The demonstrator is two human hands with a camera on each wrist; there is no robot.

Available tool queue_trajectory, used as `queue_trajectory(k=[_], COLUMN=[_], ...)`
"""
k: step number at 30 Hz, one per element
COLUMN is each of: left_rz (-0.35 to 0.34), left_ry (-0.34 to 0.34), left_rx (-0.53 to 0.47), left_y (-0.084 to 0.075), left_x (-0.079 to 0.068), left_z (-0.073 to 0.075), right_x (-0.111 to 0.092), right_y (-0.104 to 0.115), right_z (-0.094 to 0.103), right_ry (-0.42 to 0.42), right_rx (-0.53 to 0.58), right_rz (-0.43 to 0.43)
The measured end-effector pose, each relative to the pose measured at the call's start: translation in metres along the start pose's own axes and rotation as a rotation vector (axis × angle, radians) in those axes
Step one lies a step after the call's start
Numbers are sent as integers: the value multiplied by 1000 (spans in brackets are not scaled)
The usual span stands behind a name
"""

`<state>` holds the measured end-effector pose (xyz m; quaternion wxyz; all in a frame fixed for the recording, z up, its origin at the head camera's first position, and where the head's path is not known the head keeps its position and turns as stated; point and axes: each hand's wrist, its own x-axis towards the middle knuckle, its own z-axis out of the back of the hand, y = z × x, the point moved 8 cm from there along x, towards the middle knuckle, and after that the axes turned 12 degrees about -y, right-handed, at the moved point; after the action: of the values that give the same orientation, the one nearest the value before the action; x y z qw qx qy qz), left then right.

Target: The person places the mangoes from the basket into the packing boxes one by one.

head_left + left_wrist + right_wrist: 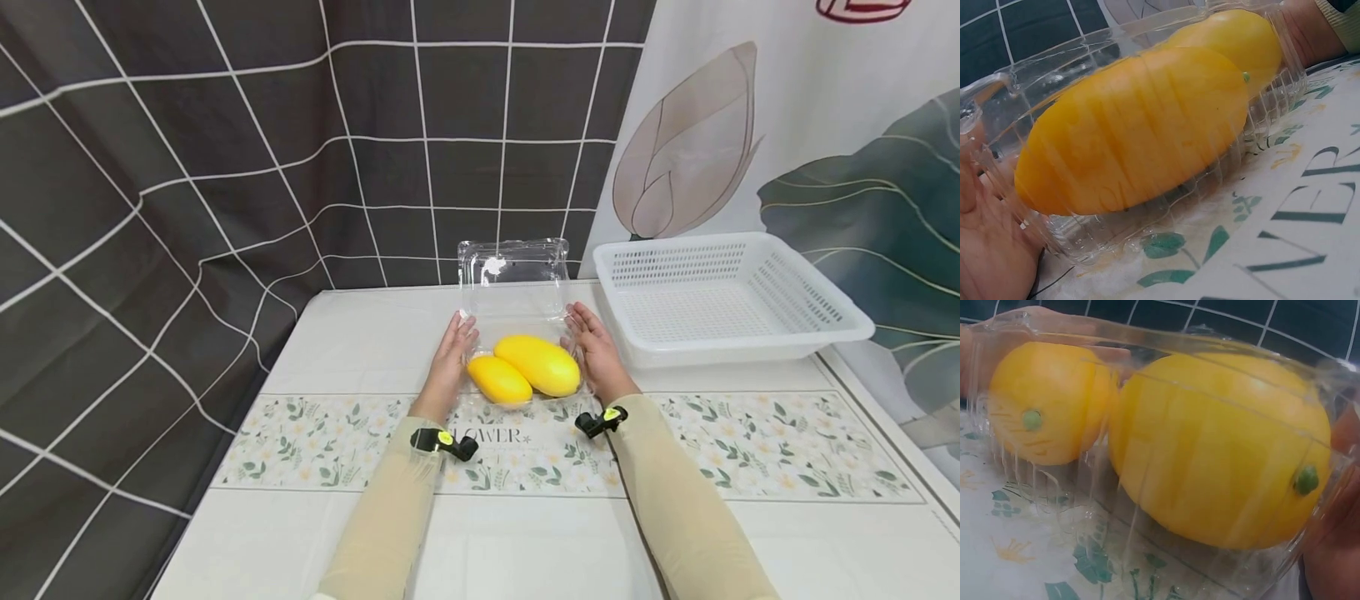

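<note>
Two yellow mangoes, a larger one and a smaller one, lie side by side in a clear plastic clamshell box. Its lid stands raised at the far side. My left hand rests along the box's left wall, fingers extended. Against the right wall lies my right hand, also with extended fingers. In the right wrist view, green stem nubs show on the smaller mango and the larger mango. The left wrist view shows the smaller mango through the ribbed wall.
A white perforated plastic basket stands to the right of the box. Under everything is a white tablecloth with a floral band. Behind hangs a dark grid-patterned curtain, with a leaf-printed white cloth at the right.
</note>
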<state>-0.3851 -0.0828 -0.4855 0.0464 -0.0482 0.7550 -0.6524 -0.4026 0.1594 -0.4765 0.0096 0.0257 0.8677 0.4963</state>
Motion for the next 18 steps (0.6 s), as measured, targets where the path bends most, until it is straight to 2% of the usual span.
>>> queue_trajectory(k=[6, 12, 18], left_rz=[-12, 9, -1], left_ry=[15, 100, 111], left_rx=[-38, -250, -349], left_y=[-3, -9, -12], left_x=[1, 4, 10], left_z=[-2, -6, -4], right_x=[1, 3, 4], right_y=[4, 12, 16], right_z=[-2, 1, -1], right_ry=[25, 24, -5], right_rx=[-47, -73, -104], right_rz=[52, 112, 126])
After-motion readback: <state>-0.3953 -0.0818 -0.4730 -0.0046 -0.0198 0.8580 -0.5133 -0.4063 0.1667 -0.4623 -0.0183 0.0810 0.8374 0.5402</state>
